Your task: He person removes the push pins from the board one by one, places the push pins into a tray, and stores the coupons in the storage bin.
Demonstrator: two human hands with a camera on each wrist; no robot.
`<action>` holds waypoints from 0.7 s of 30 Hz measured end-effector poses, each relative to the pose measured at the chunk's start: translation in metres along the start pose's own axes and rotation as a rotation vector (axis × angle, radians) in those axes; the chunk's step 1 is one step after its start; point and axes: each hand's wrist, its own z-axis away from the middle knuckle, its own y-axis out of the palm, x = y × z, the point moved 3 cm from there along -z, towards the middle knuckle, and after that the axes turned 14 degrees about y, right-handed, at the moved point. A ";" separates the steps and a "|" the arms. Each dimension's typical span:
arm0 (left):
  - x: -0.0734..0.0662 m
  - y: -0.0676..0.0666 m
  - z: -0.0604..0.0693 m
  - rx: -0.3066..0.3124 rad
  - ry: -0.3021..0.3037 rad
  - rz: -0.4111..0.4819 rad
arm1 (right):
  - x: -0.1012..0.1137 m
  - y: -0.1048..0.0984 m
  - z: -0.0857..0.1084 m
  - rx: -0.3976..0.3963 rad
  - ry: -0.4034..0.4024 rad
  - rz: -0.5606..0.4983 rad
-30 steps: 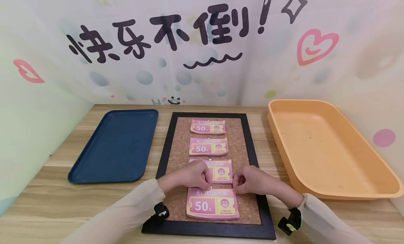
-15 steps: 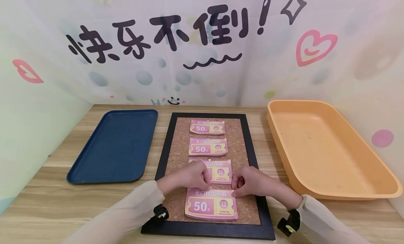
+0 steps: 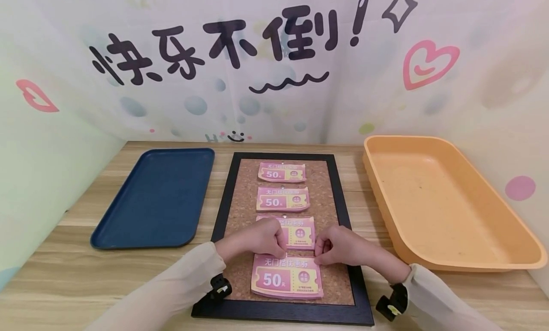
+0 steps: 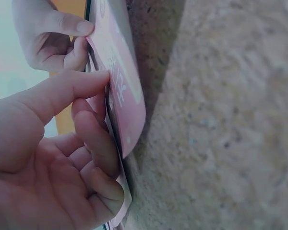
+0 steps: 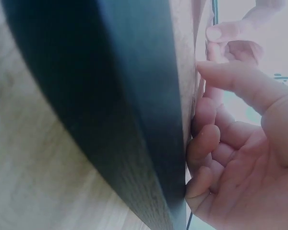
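Pink-and-yellow 50-yuan coupons are stacked in several piles down a black-framed cork board (image 3: 339, 283). The nearest coupon pile (image 3: 287, 277) lies closest to me, its left end lifted a little off the cork. My left hand (image 3: 259, 238) pinches its top edge near the middle; in the left wrist view, the thumb lies on the top coupon (image 4: 117, 86). My right hand (image 3: 340, 245) pinches the same pile at its upper right corner, fingers curled. A small pale spot shows at the left fingertips, too small to identify. The left hand partly covers the third pile (image 3: 300, 233).
Two more coupon piles, the second (image 3: 283, 199) and the farthest (image 3: 281, 172), lie higher on the board. A blue tray (image 3: 158, 197) sits to the left, and a deep orange bin (image 3: 433, 197) to the right. A printed cloth (image 3: 171, 107) hangs behind the wooden table (image 3: 64, 274).
Both hands keep their places at the top edge of the nearest coupon pile. That pile has shifted very slightly left since the first frame; otherwise little differs.
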 end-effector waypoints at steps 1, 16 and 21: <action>0.000 0.000 0.000 0.004 -0.002 0.000 | 0.000 0.000 0.000 0.003 -0.009 -0.001; -0.003 0.000 -0.001 0.045 -0.020 -0.017 | -0.001 0.001 0.000 0.041 -0.142 -0.035; -0.005 0.000 0.001 0.056 0.002 -0.009 | -0.001 0.002 0.000 0.039 -0.101 -0.017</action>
